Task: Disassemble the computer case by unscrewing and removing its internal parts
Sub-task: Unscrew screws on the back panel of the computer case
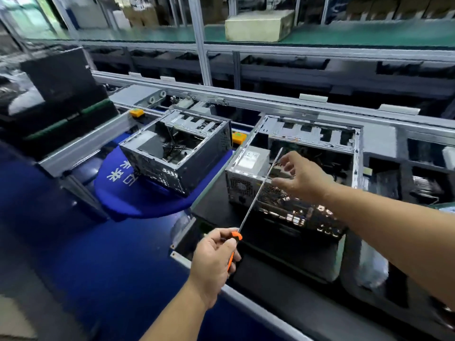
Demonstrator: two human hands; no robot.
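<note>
An open computer case (pixel 354 153) lies on the black work surface, its rear panel facing me and a grey power supply (pixel 253 159) in its near left corner. My left hand (pixel 216 254) grips the orange handle of a long screwdriver (pixel 258 190); its thin shaft slants up to the right, tip above the power supply. My right hand (pixel 299 177) reaches over the case's rear edge, fingers loosely spread beside the shaft near the power supply. I cannot tell whether they touch anything.
A second, emptied case (pixel 152 153) sits tilted on a blue round stand (pixel 110 183) to the left. An aluminium conveyor rail (pixel 270 99) runs behind both cases. A dark panel (pixel 61 77) stands at far left. A beige box (pixel 258 25) rests on the green shelf.
</note>
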